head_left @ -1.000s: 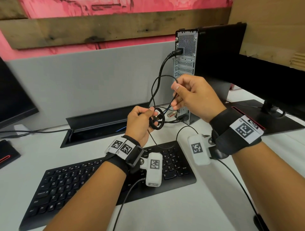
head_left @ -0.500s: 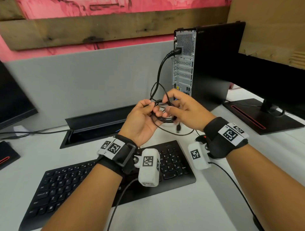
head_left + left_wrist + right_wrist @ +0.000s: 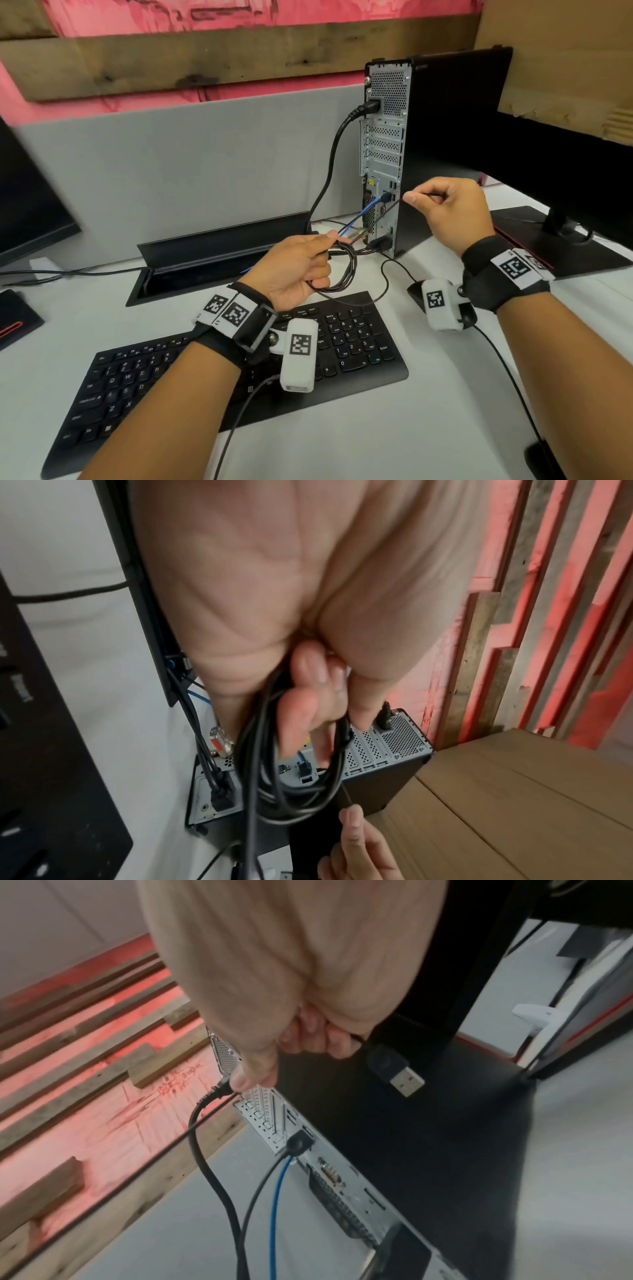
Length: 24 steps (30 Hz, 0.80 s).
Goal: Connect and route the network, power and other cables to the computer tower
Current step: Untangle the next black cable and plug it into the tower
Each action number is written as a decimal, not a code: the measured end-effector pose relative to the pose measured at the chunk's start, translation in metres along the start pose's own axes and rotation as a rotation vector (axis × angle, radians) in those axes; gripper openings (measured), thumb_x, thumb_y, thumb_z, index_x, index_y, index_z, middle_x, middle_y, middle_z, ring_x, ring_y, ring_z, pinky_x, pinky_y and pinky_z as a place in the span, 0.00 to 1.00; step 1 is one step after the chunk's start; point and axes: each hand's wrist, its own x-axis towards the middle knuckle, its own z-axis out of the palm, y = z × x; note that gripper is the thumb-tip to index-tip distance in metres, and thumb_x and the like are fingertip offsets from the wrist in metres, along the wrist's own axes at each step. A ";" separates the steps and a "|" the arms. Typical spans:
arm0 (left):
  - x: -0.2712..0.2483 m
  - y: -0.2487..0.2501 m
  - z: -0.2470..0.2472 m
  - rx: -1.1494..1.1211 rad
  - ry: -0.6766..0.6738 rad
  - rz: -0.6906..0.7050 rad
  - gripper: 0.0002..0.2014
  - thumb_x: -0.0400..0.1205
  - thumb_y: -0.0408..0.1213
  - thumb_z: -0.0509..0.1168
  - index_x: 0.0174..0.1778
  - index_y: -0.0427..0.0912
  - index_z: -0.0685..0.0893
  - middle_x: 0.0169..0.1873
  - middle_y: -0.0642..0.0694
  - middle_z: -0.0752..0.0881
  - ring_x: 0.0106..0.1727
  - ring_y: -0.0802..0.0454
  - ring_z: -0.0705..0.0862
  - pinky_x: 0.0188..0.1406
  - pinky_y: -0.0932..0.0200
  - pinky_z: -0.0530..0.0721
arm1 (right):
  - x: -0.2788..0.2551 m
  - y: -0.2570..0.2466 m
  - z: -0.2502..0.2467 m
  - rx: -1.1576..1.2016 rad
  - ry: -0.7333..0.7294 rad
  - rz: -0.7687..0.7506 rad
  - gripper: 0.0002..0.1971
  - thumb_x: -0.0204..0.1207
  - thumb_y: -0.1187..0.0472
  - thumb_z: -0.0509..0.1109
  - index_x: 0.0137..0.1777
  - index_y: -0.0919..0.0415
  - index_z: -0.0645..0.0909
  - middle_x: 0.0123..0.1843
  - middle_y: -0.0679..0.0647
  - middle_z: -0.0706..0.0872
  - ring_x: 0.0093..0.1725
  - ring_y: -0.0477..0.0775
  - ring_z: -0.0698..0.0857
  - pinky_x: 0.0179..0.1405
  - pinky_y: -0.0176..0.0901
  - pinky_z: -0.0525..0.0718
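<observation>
The computer tower (image 3: pixel 385 154) stands at the back of the desk with its rear panel facing me. A thick black power cable (image 3: pixel 329 164) and a blue network cable (image 3: pixel 368 209) are plugged into it. My left hand (image 3: pixel 318 260) grips a coil of thin black cable (image 3: pixel 344 270) in front of the tower's foot. My right hand (image 3: pixel 421 202) is raised beside the tower's ports and pinches the free end of that cable. In the right wrist view the cable's USB plug (image 3: pixel 399 1070) sticks out below my curled fingers (image 3: pixel 318 1037). The left wrist view shows the coil (image 3: pixel 298 791) hanging from my fingers (image 3: pixel 308 696).
A black keyboard (image 3: pixel 239 377) lies under my left wrist. An open cable slot (image 3: pixel 212 260) runs along the grey partition. A monitor stand (image 3: pixel 565 240) sits right of the tower, and another monitor (image 3: pixel 27 212) at far left. A black mouse (image 3: pixel 416 291) lies by my right wrist.
My hands were together on the coil half a second ago. The right hand has since moved up and to the right, drawing the cable's end out, while the left keeps the coil.
</observation>
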 end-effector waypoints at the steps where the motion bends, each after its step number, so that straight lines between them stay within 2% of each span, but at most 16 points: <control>1: 0.001 0.002 0.000 -0.007 0.001 -0.004 0.20 0.88 0.39 0.61 0.70 0.28 0.77 0.21 0.53 0.60 0.20 0.58 0.59 0.19 0.64 0.64 | 0.001 0.001 -0.001 -0.004 0.025 0.004 0.05 0.78 0.54 0.78 0.41 0.51 0.89 0.30 0.42 0.84 0.29 0.39 0.78 0.35 0.32 0.76; 3: 0.001 0.004 0.001 0.016 0.000 -0.002 0.16 0.88 0.39 0.61 0.66 0.32 0.78 0.21 0.53 0.61 0.19 0.58 0.60 0.18 0.64 0.68 | 0.003 0.004 -0.004 -0.011 0.060 0.006 0.06 0.78 0.53 0.78 0.42 0.54 0.90 0.32 0.43 0.85 0.30 0.39 0.79 0.36 0.33 0.76; 6: -0.002 0.007 0.003 0.156 0.000 -0.002 0.13 0.89 0.40 0.61 0.54 0.32 0.83 0.21 0.52 0.61 0.20 0.57 0.59 0.21 0.62 0.68 | 0.004 0.003 -0.004 -0.010 0.070 0.000 0.08 0.77 0.53 0.78 0.42 0.56 0.90 0.31 0.43 0.84 0.30 0.39 0.79 0.37 0.33 0.75; 10: -0.003 0.007 0.004 0.280 -0.037 -0.036 0.14 0.89 0.40 0.59 0.52 0.32 0.84 0.21 0.50 0.61 0.20 0.56 0.59 0.23 0.60 0.68 | 0.005 -0.003 -0.004 -0.007 0.081 -0.010 0.09 0.76 0.51 0.80 0.39 0.56 0.88 0.27 0.44 0.81 0.27 0.41 0.76 0.33 0.32 0.74; 13: -0.001 0.010 0.002 0.295 -0.071 0.005 0.13 0.90 0.38 0.58 0.55 0.32 0.83 0.22 0.49 0.66 0.20 0.56 0.63 0.24 0.60 0.70 | 0.008 -0.012 -0.008 -0.002 0.105 -0.039 0.12 0.76 0.50 0.79 0.39 0.59 0.88 0.27 0.48 0.80 0.27 0.41 0.74 0.30 0.31 0.74; 17: 0.004 0.015 -0.006 0.342 -0.081 0.112 0.14 0.89 0.34 0.59 0.64 0.29 0.83 0.32 0.44 0.85 0.27 0.53 0.78 0.32 0.62 0.81 | 0.012 -0.026 -0.013 -0.001 0.154 -0.055 0.12 0.76 0.48 0.79 0.38 0.55 0.85 0.25 0.47 0.76 0.25 0.41 0.70 0.29 0.36 0.73; 20: 0.011 0.017 -0.013 0.374 -0.001 0.167 0.12 0.88 0.32 0.62 0.63 0.31 0.84 0.38 0.42 0.88 0.32 0.54 0.83 0.40 0.59 0.84 | 0.013 -0.041 -0.010 -0.005 0.173 -0.071 0.12 0.76 0.47 0.79 0.38 0.52 0.85 0.25 0.45 0.77 0.25 0.41 0.71 0.29 0.35 0.74; 24: 0.028 0.015 -0.022 0.363 0.144 0.263 0.08 0.87 0.30 0.62 0.56 0.35 0.86 0.40 0.41 0.90 0.40 0.49 0.88 0.47 0.54 0.85 | 0.014 -0.059 -0.005 0.014 0.163 -0.108 0.10 0.75 0.50 0.80 0.38 0.53 0.85 0.24 0.40 0.74 0.24 0.40 0.72 0.27 0.23 0.68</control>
